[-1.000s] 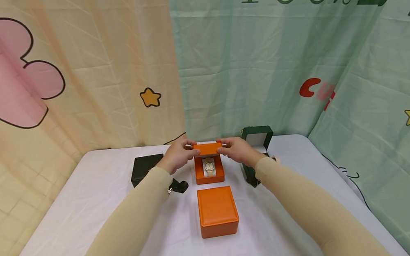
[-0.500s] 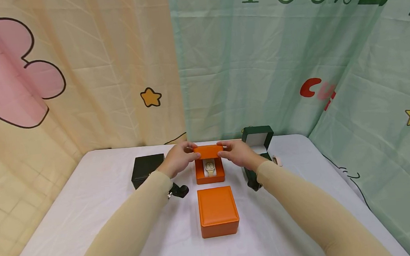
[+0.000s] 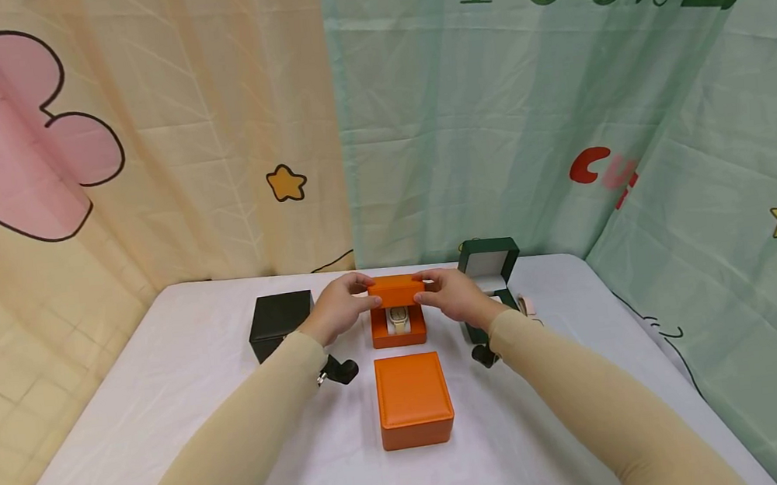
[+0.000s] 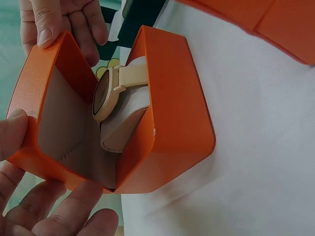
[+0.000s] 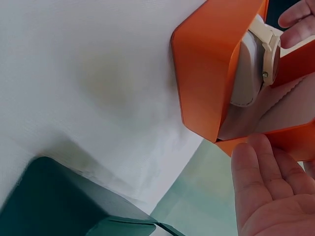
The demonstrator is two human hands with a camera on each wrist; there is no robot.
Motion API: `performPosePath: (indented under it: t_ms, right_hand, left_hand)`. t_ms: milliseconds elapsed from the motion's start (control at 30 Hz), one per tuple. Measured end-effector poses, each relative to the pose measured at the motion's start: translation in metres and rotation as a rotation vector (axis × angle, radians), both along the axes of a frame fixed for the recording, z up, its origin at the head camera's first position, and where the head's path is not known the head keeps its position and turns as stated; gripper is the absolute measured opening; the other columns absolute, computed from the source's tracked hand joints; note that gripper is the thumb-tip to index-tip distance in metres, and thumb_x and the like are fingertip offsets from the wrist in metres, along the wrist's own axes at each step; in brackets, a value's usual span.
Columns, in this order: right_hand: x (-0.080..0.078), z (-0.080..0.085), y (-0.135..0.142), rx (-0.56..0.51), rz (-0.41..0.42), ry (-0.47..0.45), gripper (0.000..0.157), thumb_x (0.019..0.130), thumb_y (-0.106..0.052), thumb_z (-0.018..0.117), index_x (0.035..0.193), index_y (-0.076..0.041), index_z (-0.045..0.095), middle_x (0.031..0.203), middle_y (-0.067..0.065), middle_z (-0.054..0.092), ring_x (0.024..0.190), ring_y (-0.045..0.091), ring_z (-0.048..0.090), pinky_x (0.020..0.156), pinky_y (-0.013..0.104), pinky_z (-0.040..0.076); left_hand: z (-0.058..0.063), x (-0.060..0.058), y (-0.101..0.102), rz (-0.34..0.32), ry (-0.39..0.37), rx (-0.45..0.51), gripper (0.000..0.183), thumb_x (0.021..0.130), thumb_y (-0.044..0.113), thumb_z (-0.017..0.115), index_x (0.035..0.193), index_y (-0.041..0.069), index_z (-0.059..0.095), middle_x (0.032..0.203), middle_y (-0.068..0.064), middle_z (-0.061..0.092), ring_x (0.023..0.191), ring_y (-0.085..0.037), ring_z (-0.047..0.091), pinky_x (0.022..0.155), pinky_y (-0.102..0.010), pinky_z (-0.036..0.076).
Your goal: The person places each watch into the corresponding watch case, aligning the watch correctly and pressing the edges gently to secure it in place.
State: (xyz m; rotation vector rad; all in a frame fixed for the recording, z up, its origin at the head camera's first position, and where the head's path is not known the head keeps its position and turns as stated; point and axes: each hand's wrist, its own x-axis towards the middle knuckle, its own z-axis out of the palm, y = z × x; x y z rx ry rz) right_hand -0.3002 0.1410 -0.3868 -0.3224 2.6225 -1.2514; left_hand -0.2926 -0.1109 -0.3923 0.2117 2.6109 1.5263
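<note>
An orange watch box [image 3: 399, 340] sits near the back middle of the table, its hinged lid [image 3: 396, 291] partly raised. On the pale cushion inside rests a wristwatch [image 4: 104, 93] with a cream strap. My left hand [image 3: 340, 307] holds the lid's left side, thumb on its outer face and fingers along the side. From the right, my right hand [image 3: 457, 297] holds the opposite side in the same manner. The right wrist view shows that hand's fingers [image 5: 263, 169] lying fairly straight against the lid's side wall.
A closed orange box [image 3: 413, 395] stands nearer on the white tablecloth [image 3: 312, 468]. To the left is a black box [image 3: 278, 319], partly behind my left forearm. An open dark green box [image 3: 487, 247] stands at right, partly hidden by my right arm. Printed curtains [image 3: 524, 120] hang behind the table.
The lid has tilted forward and down in both hands, covering more of the watch in the head view. Both hands have come slightly nearer with it. The other boxes stay in place.
</note>
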Motion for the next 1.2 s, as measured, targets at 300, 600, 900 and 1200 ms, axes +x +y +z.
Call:
performPosePath:
  t_ms: [300, 600, 900, 1200]
  right_hand:
    - [0.005, -0.003, -0.002, -0.008, -0.032, -0.025, 0.051, 0.101, -0.023, 0.073, 0.149, -0.018, 0.059, 0.147, 0.013, 0.065, 0.135, 0.030, 0.063, 0.115, 0.050, 0.049]
    - [0.010, -0.008, -0.004, -0.019, -0.040, -0.027, 0.051, 0.099, -0.019, 0.074, 0.148, -0.017, 0.059, 0.145, 0.013, 0.066, 0.130, 0.028, 0.065, 0.115, 0.050, 0.050]
    - [0.015, -0.012, -0.004, -0.024, -0.041, -0.026, 0.052, 0.097, -0.015, 0.077, 0.146, -0.015, 0.060, 0.147, 0.014, 0.065, 0.131, 0.028, 0.065, 0.114, 0.049, 0.050]
    - [0.016, -0.020, -0.005, 0.005, -0.057, -0.016, 0.049, 0.095, -0.015, 0.079, 0.141, -0.016, 0.064, 0.146, 0.014, 0.065, 0.129, 0.027, 0.066, 0.113, 0.048, 0.052]
  left_hand:
    - [-0.004, 0.006, 0.001, 0.006, 0.006, 0.011, 0.035, 0.094, 0.023, 0.080, 0.126, 0.014, 0.069, 0.146, -0.013, 0.064, 0.139, -0.034, 0.056, 0.117, -0.053, 0.046]
    - [-0.010, 0.009, 0.001, 0.009, 0.025, -0.007, 0.036, 0.093, 0.021, 0.080, 0.127, 0.013, 0.070, 0.146, -0.013, 0.064, 0.141, -0.036, 0.054, 0.119, -0.054, 0.044]
    - [-0.015, 0.014, 0.000, 0.016, 0.034, -0.037, 0.035, 0.093, 0.022, 0.080, 0.126, 0.014, 0.072, 0.143, -0.012, 0.065, 0.138, -0.034, 0.055, 0.118, -0.053, 0.045]
    - [-0.019, 0.017, 0.001, 0.027, 0.011, -0.072, 0.035, 0.092, 0.024, 0.081, 0.125, 0.016, 0.073, 0.138, -0.008, 0.068, 0.130, -0.032, 0.058, 0.118, -0.055, 0.044]
